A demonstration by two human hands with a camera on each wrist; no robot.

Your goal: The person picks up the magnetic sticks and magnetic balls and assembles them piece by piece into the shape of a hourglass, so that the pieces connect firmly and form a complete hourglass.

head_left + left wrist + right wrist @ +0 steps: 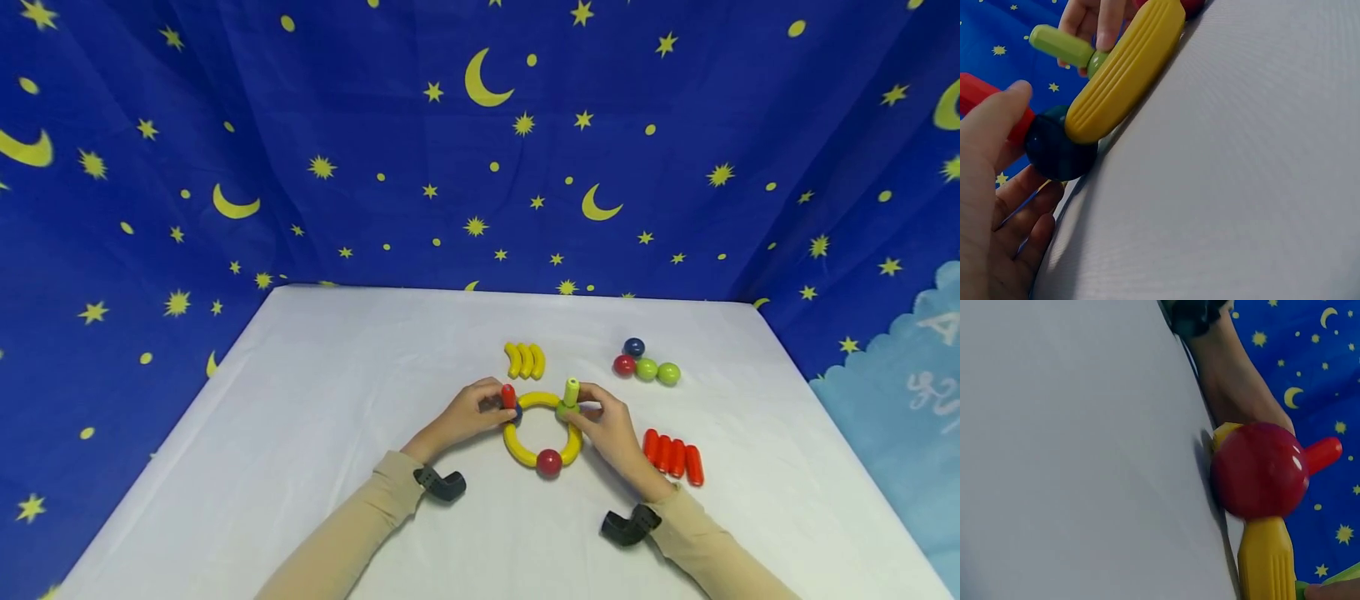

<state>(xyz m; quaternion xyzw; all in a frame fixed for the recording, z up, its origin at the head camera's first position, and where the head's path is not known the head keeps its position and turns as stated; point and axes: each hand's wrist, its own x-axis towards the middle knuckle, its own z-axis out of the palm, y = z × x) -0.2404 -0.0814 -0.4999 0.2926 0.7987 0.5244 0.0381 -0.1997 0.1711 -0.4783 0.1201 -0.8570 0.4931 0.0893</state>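
A ring of curved yellow pieces [519, 450] joined by balls lies on the table, a red ball [549, 463] at its near side. My left hand [472, 414] grips the blue ball [1060, 147] at the ring's left, its thumb against the red rod [508, 395] standing up from it. On the right, my right hand [611, 429] pinches the green ball [564, 412], from which a light green rod [572, 392] points up. In the right wrist view, the red ball [1260, 470] hides part of the ring, and only a fingertip of my right hand shows.
Three curved yellow pieces [526, 361] lie behind the ring. Farther right sit a dark blue ball [634, 347], a red ball [624, 365] and two green balls [658, 372]. Several red rods [671, 456] lie beside my right wrist. A starry blue curtain [420, 167] surrounds the white table [337, 375].
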